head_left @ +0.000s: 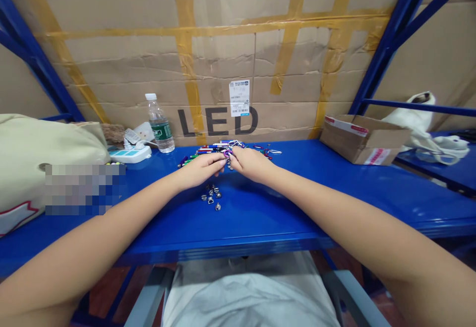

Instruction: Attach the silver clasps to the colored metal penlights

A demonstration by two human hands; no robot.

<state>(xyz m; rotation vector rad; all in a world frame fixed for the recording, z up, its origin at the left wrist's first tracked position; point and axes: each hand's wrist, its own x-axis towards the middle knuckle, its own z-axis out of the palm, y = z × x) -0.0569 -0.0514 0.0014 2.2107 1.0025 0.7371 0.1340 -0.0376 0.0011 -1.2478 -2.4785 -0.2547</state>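
Between my two hands is a purple carabiner (227,154), small and partly covered by fingers. My left hand (200,170) pinches it from the left with thumb and forefinger. Closed round its other side is my right hand (252,163). A small silver piece (228,162) shows just below the carabiner; whether it is attached, I cannot tell. Several small silver metal pieces (211,194) lie loose on the blue table nearer to me. Behind my hands spreads a pile of coloured, pen-like sticks (208,147), with a silver carabiner (275,152) at its right.
A water bottle (161,128) and a white power strip (130,154) stand at the back left, beside a pale bag (48,143). At the right is an open cardboard box (362,141). A large cardboard panel (141,59) and blue posts (390,44) border the blue table (260,223).
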